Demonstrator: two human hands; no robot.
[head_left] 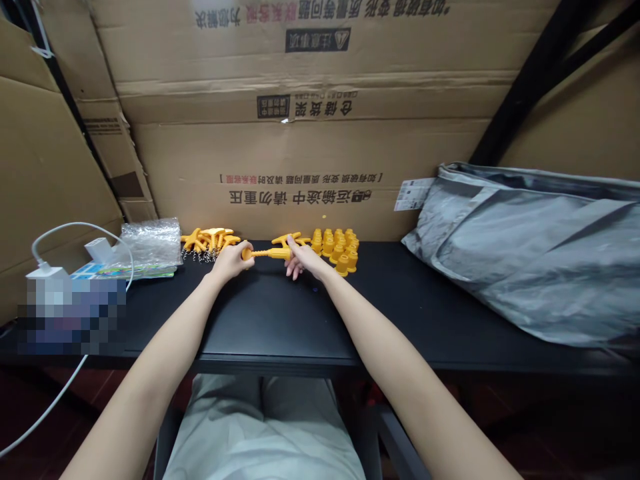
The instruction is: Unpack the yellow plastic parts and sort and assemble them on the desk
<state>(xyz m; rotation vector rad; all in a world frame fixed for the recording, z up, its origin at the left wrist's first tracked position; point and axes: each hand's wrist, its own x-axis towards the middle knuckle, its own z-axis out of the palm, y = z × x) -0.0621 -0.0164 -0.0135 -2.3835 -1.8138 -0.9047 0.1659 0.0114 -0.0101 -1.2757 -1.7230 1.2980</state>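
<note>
Both my hands meet over the black table around a yellow plastic piece with a thin ribbed shaft (261, 253). My left hand (231, 261) is closed on its rounded left end. On the right, the shaft leads into a wider yellow sleeve (279, 253) with a flange, and my right hand (305, 259) pinches that end, lower fingers partly curled. Beyond my left hand lies a pile of yellow T-handled corkscrews (213, 239) with metal spirals. Yellow T-shaped handles (286, 239) lie just behind my right hand. Several stepped yellow caps (340, 243) stand in rows to the right.
A large cardboard sheet (310, 147) stands behind the black table (280, 320). To the left are bubble wrap (150, 243), a white charger (47, 283) with a cable, and a blurred-out item. A grey bag (525, 260) lies at the right.
</note>
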